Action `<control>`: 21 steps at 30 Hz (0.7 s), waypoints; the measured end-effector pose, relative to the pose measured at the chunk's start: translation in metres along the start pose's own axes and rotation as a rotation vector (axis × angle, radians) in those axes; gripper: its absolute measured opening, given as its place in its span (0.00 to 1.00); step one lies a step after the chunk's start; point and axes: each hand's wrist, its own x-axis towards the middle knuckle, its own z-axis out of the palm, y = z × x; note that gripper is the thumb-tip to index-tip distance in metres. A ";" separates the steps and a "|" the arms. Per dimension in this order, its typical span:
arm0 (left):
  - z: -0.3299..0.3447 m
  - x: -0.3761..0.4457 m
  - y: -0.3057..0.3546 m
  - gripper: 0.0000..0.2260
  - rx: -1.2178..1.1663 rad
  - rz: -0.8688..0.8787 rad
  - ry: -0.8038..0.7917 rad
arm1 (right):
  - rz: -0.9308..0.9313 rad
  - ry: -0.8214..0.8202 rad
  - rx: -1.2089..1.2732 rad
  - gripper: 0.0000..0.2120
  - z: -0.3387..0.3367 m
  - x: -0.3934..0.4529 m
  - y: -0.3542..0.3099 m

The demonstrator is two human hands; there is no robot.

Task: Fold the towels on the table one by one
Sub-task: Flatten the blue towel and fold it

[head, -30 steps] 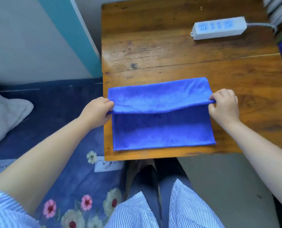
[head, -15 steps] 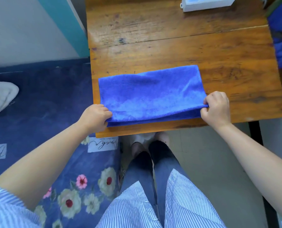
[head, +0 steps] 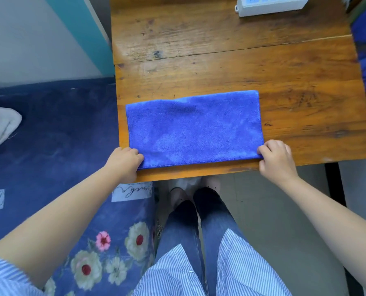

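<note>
Hands (head: 124, 160) (head: 277, 158) gripping crosswise towel (head: 195, 129)

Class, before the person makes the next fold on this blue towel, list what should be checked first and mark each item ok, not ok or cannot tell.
1. Blue towel lies flat on the table: ok.
2. Left hand pinches the near left corner: ok.
3. Right hand pinches the near right corner: ok.
4. Near edges of both layers line up: cannot tell, only the top layer shows.
5. Power strip is clear of the towel: ok.
</note>
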 end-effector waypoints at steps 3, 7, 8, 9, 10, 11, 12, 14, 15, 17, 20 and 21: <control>-0.013 -0.001 0.003 0.07 0.017 0.009 -0.030 | 0.025 0.021 0.023 0.07 -0.006 0.006 -0.010; -0.047 0.014 0.017 0.09 -0.158 -0.023 0.262 | -0.070 0.044 0.078 0.11 -0.008 0.039 -0.045; -0.055 0.021 0.022 0.09 -0.257 -0.045 0.326 | -0.098 0.016 0.087 0.13 -0.005 0.049 -0.055; -0.062 0.029 0.027 0.11 -0.357 -0.080 0.368 | -0.109 -0.033 0.102 0.16 -0.001 0.060 -0.065; -0.066 0.038 0.032 0.12 -0.440 -0.124 0.392 | -0.098 -0.098 0.118 0.19 0.003 0.071 -0.074; -0.069 0.046 0.037 0.14 -0.500 -0.176 0.407 | -0.082 -0.174 0.125 0.21 0.006 0.081 -0.083; -0.070 0.054 0.041 0.16 -0.543 -0.221 0.422 | -0.072 -0.217 0.132 0.23 0.009 0.089 -0.090; -0.069 0.068 0.047 0.20 -0.584 -0.264 0.464 | -0.081 -0.246 0.125 0.23 0.017 0.108 -0.101; -0.068 0.075 0.047 0.20 -0.586 -0.263 0.484 | -0.093 -0.252 0.113 0.24 0.021 0.117 -0.105; -0.064 0.085 0.046 0.21 -0.586 -0.259 0.497 | -0.123 -0.289 0.067 0.25 0.026 0.127 -0.111; -0.051 0.092 0.038 0.21 -0.570 -0.272 0.473 | -0.147 -0.338 0.015 0.25 0.036 0.132 -0.112; -0.046 0.092 0.033 0.22 -0.563 -0.274 0.465 | -0.153 -0.342 0.002 0.24 0.039 0.132 -0.109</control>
